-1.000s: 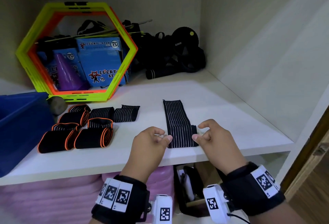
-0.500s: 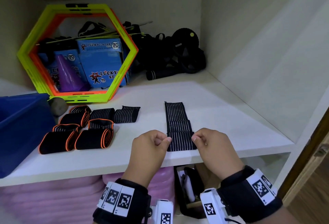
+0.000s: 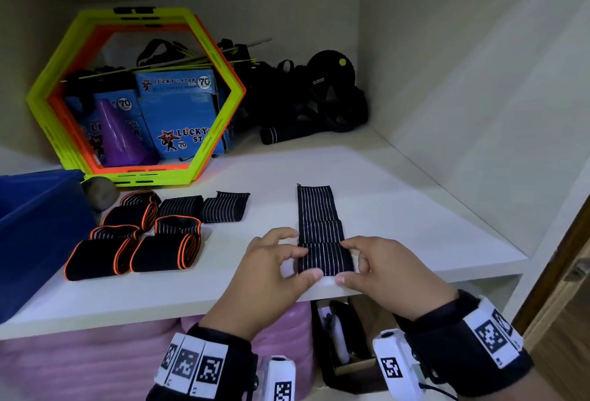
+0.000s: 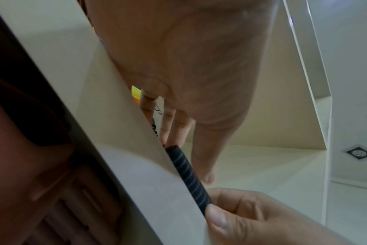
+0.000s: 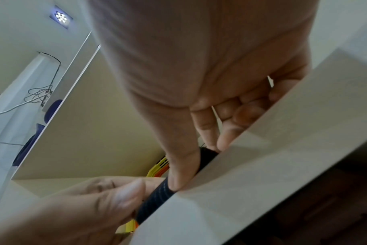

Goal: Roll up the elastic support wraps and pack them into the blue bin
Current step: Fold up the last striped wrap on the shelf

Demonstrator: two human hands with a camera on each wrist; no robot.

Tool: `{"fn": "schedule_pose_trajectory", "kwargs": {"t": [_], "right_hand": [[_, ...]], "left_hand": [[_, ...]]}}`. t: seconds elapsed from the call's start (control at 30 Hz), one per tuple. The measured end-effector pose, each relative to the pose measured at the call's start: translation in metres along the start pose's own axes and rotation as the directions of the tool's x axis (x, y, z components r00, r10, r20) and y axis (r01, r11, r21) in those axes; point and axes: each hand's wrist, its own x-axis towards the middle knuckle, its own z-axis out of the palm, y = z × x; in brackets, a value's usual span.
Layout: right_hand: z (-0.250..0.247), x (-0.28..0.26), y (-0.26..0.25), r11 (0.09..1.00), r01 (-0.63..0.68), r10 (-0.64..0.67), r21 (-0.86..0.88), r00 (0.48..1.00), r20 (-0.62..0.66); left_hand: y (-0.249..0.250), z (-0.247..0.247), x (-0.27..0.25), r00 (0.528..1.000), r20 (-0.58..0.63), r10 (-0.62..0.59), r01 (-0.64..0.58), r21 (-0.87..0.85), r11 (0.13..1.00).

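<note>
A black wrap with thin white stripes (image 3: pixel 319 225) lies flat on the white shelf (image 3: pixel 415 209), running from the front edge toward the back. Its near end (image 4: pixel 189 175) is curled up into a thin roll at the shelf's edge. My left hand (image 3: pixel 308 263) pinches that end on the left, and my right hand (image 3: pixel 344 262) pinches it on the right, thumbs at the front and fingers on top. In the right wrist view the roll (image 5: pixel 157 197) sits under my right thumb. The blue bin (image 3: pixel 38 225) stands at the far left.
Several rolled wraps (image 3: pixel 143 241), some with orange trim, lie between the bin and my hands. A yellow and orange hexagon frame (image 3: pixel 134 97) with blue boxes stands at the back left, and black gear (image 3: pixel 319 104) at the back. The cupboard wall (image 3: pixel 479 113) closes in on the right.
Both hands have moved from the sides of the wrap's near end onto it. Their fingers now lie over the end, which has curled up at the shelf edge.
</note>
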Motion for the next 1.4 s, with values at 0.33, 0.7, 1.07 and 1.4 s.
{"fn": "schedule_pose_trajectory", "kwargs": {"t": [0.33, 0.7, 1.07, 1.4], "right_hand": [[0.008, 0.006, 0.008, 1.000, 0.010, -0.008, 0.019, 0.994, -0.106], [0.017, 0.002, -0.009, 0.989, -0.137, 0.121, -0.051, 0.965, -0.234], [0.014, 0.008, -0.017, 0.971, -0.213, 0.193, -0.103, 0.965, -0.181], [0.025, 0.008, -0.009, 0.995, 0.089, -0.068, 0.050, 0.945, -0.321]], "left_hand": [[0.006, -0.006, 0.000, 0.988, -0.007, -0.156, 0.153, -0.155, 0.976], [0.022, 0.001, -0.003, 0.939, -0.114, -0.326, 0.278, -0.312, 0.909], [0.021, -0.004, 0.003, 0.958, -0.035, -0.286, 0.274, -0.190, 0.943], [0.020, 0.000, 0.003, 1.000, -0.007, -0.018, 0.019, 0.303, 0.953]]}}
